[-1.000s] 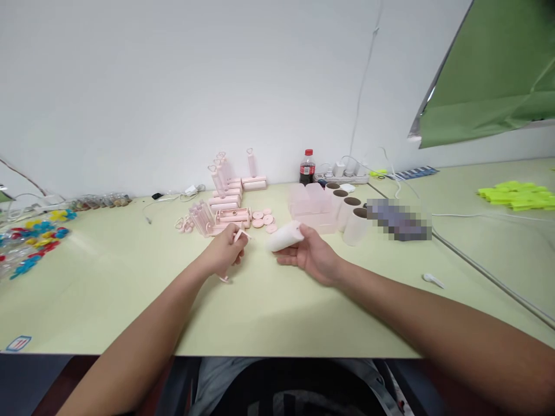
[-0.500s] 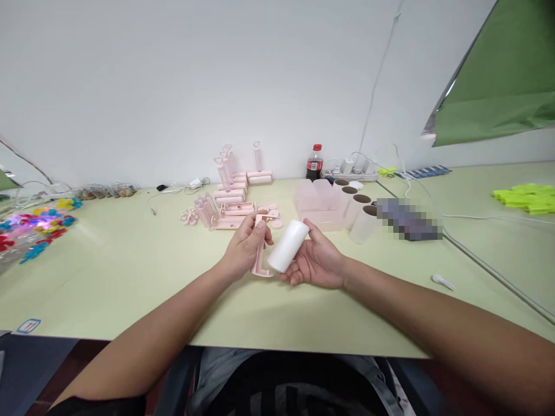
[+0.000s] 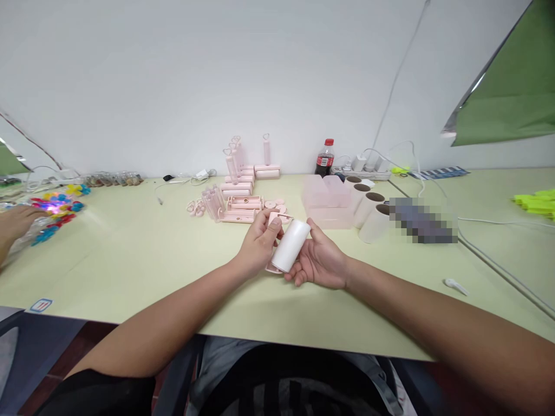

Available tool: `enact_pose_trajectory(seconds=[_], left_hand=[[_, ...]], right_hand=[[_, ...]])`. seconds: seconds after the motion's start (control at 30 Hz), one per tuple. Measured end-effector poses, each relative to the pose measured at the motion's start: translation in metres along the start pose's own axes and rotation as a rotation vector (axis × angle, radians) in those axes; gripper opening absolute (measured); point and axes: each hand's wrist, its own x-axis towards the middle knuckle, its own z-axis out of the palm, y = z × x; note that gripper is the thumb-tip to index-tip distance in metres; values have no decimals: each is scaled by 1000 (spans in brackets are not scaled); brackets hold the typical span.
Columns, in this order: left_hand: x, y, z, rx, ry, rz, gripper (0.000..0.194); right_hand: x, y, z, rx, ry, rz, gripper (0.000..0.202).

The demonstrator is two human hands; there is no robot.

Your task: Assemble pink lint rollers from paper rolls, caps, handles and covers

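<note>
My left hand [image 3: 259, 240] is closed on a pink plastic holder [image 3: 274, 268], which is mostly hidden behind the roll and my fingers. My right hand [image 3: 319, 257] cradles a white roll [image 3: 291, 245], tilted, its lower end towards the left. The roll lies against the open side of the holder, above the table. Beyond my left hand are pink frames [image 3: 245, 203], round pink discs [image 3: 277, 205] and clear pink tubes [image 3: 212, 203]. Translucent pink boxes [image 3: 328, 202] stand beyond my right hand, beside several white rolls with brown cores [image 3: 375, 222].
A cola bottle [image 3: 325, 159] and a power strip [image 3: 362, 173] stand near the wall. Another person's hand [image 3: 19, 222] reaches in at the left by colourful lit pieces [image 3: 56, 211]. A small white item [image 3: 456, 286] lies at the right, near cables.
My left hand has brought the pink holder up against the white roll, closing the gap between them. Another person's hand has appeared at the left. The view has shifted slightly left.
</note>
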Motion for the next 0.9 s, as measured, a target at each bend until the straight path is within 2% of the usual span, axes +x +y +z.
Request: enact_pose_trajectory(seconds=[0.13,0.27,0.47,0.63,0.77,0.9], left_hand=[[-1,-5,0,3,-21,35,35],[-4,-14,1,79,-8,207,39],[-11,-19,0,235,-10,401,45],[-12,-18,-8,414,-87,490,49],[-9,-16,-13,478,-143,542,53],[-7,-7,-19,574,-175,694,44]], right_hand=[[-2,1,4,-29,-9,0,89],[-5,3,11,-13,-1,-62,87],[-7,8,18,35,-35,-182,70],[-5,12,16,-34,10,-297,49],[-5,15,11,-243,143,-427,48],[-11,10,3,-773,360,-691,48]])
